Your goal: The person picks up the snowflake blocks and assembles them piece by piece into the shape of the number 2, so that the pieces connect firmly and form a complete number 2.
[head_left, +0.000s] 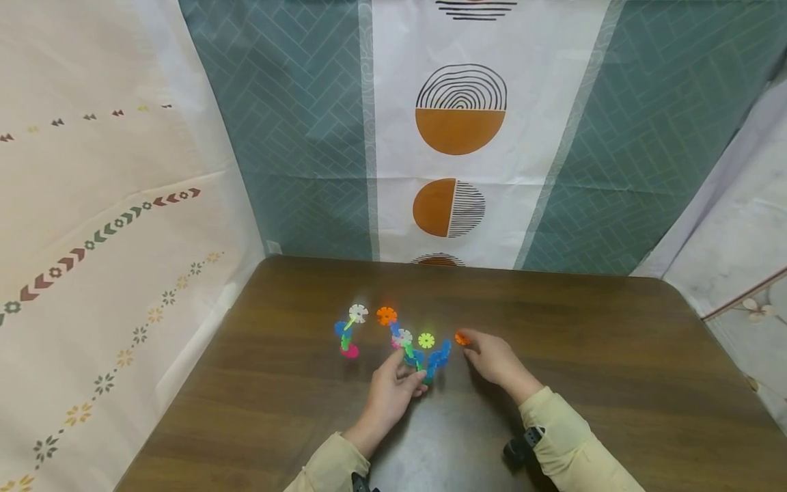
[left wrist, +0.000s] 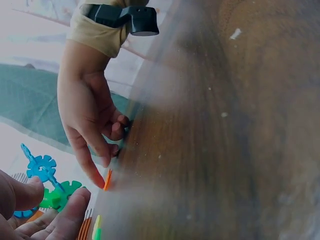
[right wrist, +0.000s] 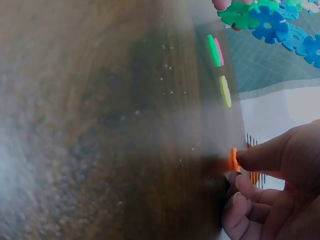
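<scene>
My left hand (head_left: 393,389) grips a joined chain of plastic snowflake discs by its lower middle. Two arms rise from the grip: one has green, white and pink discs up to an orange disc (head_left: 387,316), the other has blue discs (head_left: 439,358). In the left wrist view, a green disc (left wrist: 60,196) shows between thumb and fingers. My right hand (head_left: 495,360) reaches down to the table, a fingertip on a loose orange disc (right wrist: 234,160) lying flat there. The other right fingers bend loosely beside it.
A yellow-green disc (head_left: 426,340) lies on the wooden table (head_left: 584,355) between the hands. Farther left stands a second small joined piece with a white disc (head_left: 359,313), a blue disc (head_left: 342,329) and a pink disc (head_left: 350,351). Patterned cloth (head_left: 295,137) hangs behind the table.
</scene>
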A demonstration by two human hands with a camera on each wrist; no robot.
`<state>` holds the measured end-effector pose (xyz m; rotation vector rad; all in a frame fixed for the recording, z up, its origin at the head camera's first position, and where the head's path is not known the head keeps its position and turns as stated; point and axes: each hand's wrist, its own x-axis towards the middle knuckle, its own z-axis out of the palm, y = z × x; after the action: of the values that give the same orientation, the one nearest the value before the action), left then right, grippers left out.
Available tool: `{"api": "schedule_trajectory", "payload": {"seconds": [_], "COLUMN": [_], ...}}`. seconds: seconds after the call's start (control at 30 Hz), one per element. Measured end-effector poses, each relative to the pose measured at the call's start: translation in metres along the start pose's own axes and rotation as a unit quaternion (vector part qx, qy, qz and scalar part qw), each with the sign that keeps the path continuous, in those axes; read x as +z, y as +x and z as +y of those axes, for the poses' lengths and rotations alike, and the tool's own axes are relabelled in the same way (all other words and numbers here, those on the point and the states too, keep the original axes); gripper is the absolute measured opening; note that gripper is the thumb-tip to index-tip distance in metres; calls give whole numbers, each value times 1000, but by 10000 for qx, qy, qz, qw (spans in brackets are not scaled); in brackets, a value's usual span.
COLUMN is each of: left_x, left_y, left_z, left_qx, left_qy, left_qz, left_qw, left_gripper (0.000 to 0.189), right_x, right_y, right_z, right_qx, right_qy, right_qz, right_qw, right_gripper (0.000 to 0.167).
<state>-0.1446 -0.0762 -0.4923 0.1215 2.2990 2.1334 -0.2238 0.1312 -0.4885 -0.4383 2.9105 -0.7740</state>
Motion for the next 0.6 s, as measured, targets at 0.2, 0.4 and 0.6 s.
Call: {"api": "schedule_trajectory", "payload": {"seconds": [0.2, 0.4, 0.6], "left_x": [-1, -1, -1], "left_y": [0, 0, 1], "left_z": [1, -2, -3], "left_qx": [14, -102, -130], "left_qy": [-49, -94, -153], "left_qz": [-41, -35, -21], "left_qw": [10000, 9999, 9998], "left_gripper": [15, 16, 15], "right_x": [0, -3, -4], "right_y": [-1, -7, -11], "right_z": [3, 3, 2], "right_qx": [35, 401, 1177], "right_qy": [-17, 188, 876], "right_qz": [268, 200, -12], "right_qw": [9996, 9988, 9892], "right_gripper": [30, 32, 43]}}
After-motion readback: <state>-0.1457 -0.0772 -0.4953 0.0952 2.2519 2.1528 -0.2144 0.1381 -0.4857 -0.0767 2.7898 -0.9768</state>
